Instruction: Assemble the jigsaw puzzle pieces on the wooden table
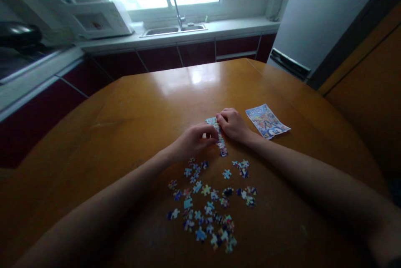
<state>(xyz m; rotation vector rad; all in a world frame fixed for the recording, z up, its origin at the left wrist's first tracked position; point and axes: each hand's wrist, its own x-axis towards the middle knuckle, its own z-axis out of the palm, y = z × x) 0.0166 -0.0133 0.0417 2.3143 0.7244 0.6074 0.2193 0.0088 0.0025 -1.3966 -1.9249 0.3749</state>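
Overall, one joined puzzle strip (223, 150) is noted, long, narrow and multicoloured, lying on one table (140, 105) of glossy, orange-brown wood grain. Two bare hands attend it. The left hand (191, 142), at the strip's left side, has thumb and fingers curled with a narrow gap; whether a piece is pinched there cannot be told. The right hand (231, 124), at the strip's far right edge, has its fingers bent and close together, the tips against the strip; their grip cannot be determined. Loose puzzle pieces (200, 234), knobbed and flat, number in the dozens on the near side of the strip; overlap prevents an exact count. One light-blue piece (227, 174) lies apart just below the strip's near end. One printed sheet (266, 121), roughly rectangular with creased edges, lies right of the strip. Well beyond the strip are one curved metal faucet (176, 5) and one two-basin sink (175, 33).
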